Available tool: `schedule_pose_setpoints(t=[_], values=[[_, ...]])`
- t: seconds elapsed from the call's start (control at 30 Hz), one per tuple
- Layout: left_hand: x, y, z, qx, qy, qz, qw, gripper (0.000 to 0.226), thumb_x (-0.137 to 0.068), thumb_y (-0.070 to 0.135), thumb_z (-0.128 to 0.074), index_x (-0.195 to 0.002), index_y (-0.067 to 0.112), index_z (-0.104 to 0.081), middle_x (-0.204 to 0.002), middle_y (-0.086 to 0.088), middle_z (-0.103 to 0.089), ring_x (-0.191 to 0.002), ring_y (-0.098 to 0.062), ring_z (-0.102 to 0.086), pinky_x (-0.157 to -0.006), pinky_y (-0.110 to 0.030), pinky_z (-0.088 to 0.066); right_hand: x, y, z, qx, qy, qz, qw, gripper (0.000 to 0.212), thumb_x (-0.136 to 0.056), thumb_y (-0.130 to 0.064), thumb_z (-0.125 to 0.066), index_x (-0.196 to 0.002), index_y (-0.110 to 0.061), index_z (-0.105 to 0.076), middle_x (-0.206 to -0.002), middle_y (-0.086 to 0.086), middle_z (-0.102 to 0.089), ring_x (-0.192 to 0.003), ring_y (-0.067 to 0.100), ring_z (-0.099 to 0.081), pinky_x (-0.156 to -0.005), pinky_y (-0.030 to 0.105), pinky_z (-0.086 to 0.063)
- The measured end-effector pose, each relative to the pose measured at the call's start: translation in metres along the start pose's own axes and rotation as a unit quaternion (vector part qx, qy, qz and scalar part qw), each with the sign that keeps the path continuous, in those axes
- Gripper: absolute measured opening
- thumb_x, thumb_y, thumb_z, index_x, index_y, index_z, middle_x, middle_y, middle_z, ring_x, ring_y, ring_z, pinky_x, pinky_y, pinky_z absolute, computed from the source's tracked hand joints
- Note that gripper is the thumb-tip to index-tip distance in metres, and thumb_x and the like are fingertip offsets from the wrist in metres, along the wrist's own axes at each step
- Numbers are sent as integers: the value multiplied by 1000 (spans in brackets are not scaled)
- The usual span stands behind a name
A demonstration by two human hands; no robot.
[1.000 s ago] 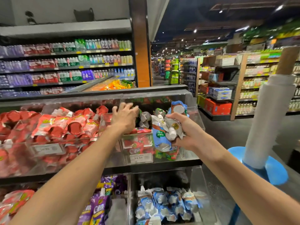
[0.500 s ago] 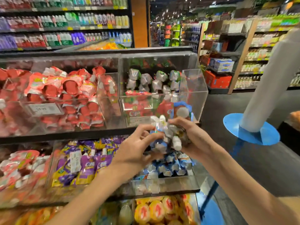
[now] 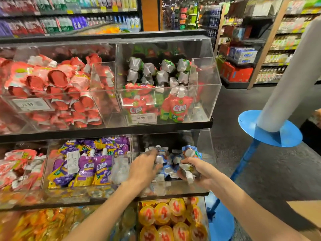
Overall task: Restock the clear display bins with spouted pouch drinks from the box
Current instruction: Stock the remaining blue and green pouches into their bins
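My left hand [image 3: 144,168] reaches into the clear middle-tier bin [image 3: 205,145] at the right end, its blurred fingers on the blue-and-white spouted pouches [image 3: 169,168] lying there. Whether it pinches one I cannot make out. At the bin's right front, my right hand [image 3: 197,171] grips a bundle of pouches [image 3: 191,153], spouts pointing down and toward me. The bin above [image 3: 206,87] holds red-and-green pouches with silver bottoms showing. A corner of the cardboard box [image 3: 305,213] shows at lower right.
Purple pouches [image 3: 83,168] fill the bin left of my hands, red ones [image 3: 52,84] the upper left bins, and yellow-orange ones [image 3: 173,220] the bottom tier. A blue stand [image 3: 271,131] carrying a white film roll [image 3: 286,80] stands close on the right, with aisle floor behind it.
Both hands dropped from the top bin to the middle-tier bin. My left hand went from the bundle into the blue pouches, and the view tilted down.
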State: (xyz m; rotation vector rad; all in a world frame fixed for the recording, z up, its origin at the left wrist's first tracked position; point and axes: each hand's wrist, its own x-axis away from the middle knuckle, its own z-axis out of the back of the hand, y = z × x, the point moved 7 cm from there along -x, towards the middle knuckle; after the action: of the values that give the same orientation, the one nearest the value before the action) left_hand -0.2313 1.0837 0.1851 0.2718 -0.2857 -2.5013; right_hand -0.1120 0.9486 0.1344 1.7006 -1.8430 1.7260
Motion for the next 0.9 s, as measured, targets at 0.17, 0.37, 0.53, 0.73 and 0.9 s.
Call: schedule_pose_setpoints(t=[0.17,0.37,0.53,0.73,0.9], values=[[-35,-15,-33,-240,-70,35,968,51,-96,24,-55,-143,14,-38,-133,-9,-59,-126,-30,-49,-102,-41,-36,-26,-7,-5,82,-16,-12,996,14,-88,-6,-69,-95,-1,-58,-70,15,-67,-63,26,-64,-79,40,-60],[-48,-21,-45,-359,-120,37,925,35,-99,22,-48,-132,16,-56,-137,-8,-53,-134,-32,-33,-103,-44,-30,-45,-8,-12,108,-30,-2,994,32,-80,-3,-76,-109,0,-62,-89,18,-68,-66,26,-66,-69,38,-62],[-49,-15,-40,-171,-99,7,980,64,-94,24,-59,-152,20,-33,-151,-6,-40,-139,-28,-32,-109,-39,-33,-50,-5,-17,138,-51,-9,989,40,-78,-5,-79,-114,1,-64,-102,20,-72,-81,31,-70,-82,44,-60],[-30,-9,-40,469,-154,194,848,50,-98,33,-61,-144,20,-45,-111,-1,-69,-96,-15,-69,-84,-33,-57,-61,-6,-24,351,-78,17,933,78,-41,-41,-98,-105,-5,-73,-113,15,-71,-111,33,-64,-105,49,-47],[-34,-18,-29,417,-97,161,889,37,-89,27,-75,-123,22,-63,-108,-6,-69,-87,-20,-72,-77,-37,-61,-36,-12,-34,332,-178,34,926,25,-91,-27,-69,-99,-4,-73,-86,11,-76,-69,23,-69,-81,38,-57]])
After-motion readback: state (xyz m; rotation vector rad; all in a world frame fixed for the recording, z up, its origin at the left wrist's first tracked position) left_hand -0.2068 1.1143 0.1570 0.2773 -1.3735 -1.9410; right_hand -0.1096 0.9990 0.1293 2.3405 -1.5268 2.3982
